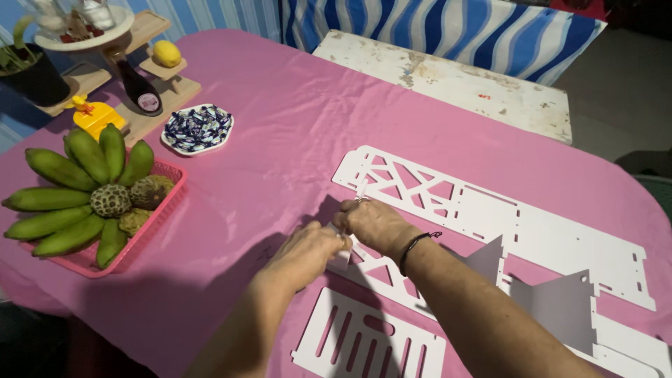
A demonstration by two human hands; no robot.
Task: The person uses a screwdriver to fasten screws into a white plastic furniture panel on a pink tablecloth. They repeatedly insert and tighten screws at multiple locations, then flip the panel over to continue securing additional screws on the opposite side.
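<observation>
Here, on a pink tablecloth (280, 119), several flat white cut-out panels. Longest of them, a white panel with triangular cut-outs (448, 199), lying flat from the table's middle out toward the right edge. Nearer the body, a white slotted panel (367, 343), also flat. Between the two, a second latticed white panel (374, 269), partly under the forearms.

Left hand (308, 252) and right hand (371, 224) close together, touching or nearly so, just at the near-left corner of the long panel. Fingers of both curled and pinched on a small white piece (341, 257), held between them over the latticed panel; exact shape of that piece too hidden to tell. A ring on one finger of the right hand, a dark cord bracelet (414, 246) on the right wrist.

Well off to the left, a pink basket (164, 192) with green bananas (63, 189) and custard apples (129, 199). Behind it, a patterned plate of wrapped sweets (197, 129), a dark bottle (136, 87), a lemon (166, 53) on a wooden stand (171, 87), and a small yellow object (98, 115). Beyond the tablecloth, a worn white board (455, 80).
</observation>
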